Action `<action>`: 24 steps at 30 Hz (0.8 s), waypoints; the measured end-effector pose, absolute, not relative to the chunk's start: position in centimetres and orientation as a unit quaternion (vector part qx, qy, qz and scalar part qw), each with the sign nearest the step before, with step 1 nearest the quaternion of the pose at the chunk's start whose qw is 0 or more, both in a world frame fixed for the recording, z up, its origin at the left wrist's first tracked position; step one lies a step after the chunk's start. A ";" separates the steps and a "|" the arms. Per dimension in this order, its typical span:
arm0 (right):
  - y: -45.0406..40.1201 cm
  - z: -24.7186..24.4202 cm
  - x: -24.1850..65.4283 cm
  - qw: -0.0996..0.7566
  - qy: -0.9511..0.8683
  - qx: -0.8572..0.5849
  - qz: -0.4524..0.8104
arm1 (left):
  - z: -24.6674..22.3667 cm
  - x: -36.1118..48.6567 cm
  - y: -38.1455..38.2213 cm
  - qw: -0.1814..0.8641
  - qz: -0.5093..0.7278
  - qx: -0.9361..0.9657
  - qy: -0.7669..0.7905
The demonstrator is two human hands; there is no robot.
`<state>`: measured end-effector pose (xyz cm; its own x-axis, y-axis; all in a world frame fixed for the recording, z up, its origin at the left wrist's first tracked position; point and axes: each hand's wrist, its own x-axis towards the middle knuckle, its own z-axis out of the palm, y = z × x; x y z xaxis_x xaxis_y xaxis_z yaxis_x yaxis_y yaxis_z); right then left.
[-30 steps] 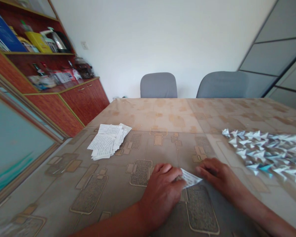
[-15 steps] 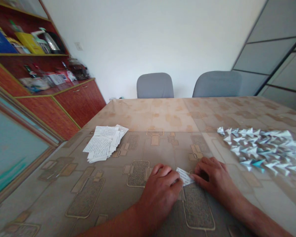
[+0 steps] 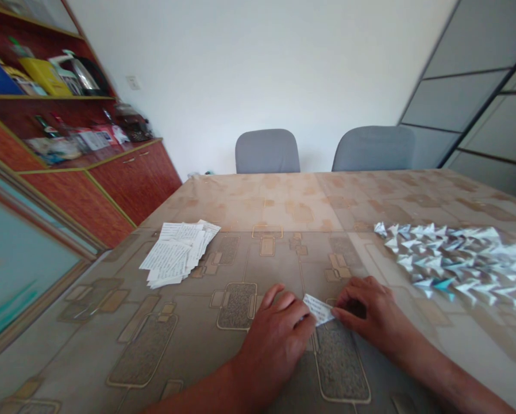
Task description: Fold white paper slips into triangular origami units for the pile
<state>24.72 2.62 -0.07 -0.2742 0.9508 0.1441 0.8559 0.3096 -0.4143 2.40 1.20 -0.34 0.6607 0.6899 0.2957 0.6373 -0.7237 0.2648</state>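
Observation:
Between my hands lies a small piece of printed paper point(image 3: 319, 310), folded to a triangle-like shape, on the patterned tablecloth. My left hand point(image 3: 279, 333) has its fingers curled on the paper's left end, their tips partly hidden. At the right corner, my right hand point(image 3: 368, 307) pinches the paper between thumb and forefinger. A loose stack of printed paper slips point(image 3: 176, 253) rests to the left, farther from me. Rows of folded paper pieces point(image 3: 451, 259) stand on the right side of the table.
The table point(image 3: 284, 201) stretches away under its brown tablecloth. Two grey chairs point(image 3: 267, 150) stand at its far edge before a white wall. To the left is a red-brown cabinet point(image 3: 137, 178) with a kettle point(image 3: 83, 75) and bottles on its shelves.
The whole view has shifted slightly, with the table things a little farther left in it. Both hands keep their hold on the folded paper, whose shape looks much the same.

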 end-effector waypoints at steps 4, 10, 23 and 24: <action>2.5 -0.2 24.4 0.181 -0.783 -0.584 0.109 | -0.7 2.4 1.1 0.064 0.195 0.906 0.369; 2.6 -0.4 24.2 0.162 -0.784 -0.591 0.097 | -0.7 2.2 1.0 0.032 0.189 0.915 0.356; 2.3 -0.7 24.3 0.164 -0.796 -0.577 0.075 | -0.4 2.3 0.6 -0.028 0.157 0.930 0.331; 2.4 -0.8 24.6 0.166 -0.796 -0.577 0.075 | -0.4 2.3 0.6 -0.028 0.156 0.930 0.332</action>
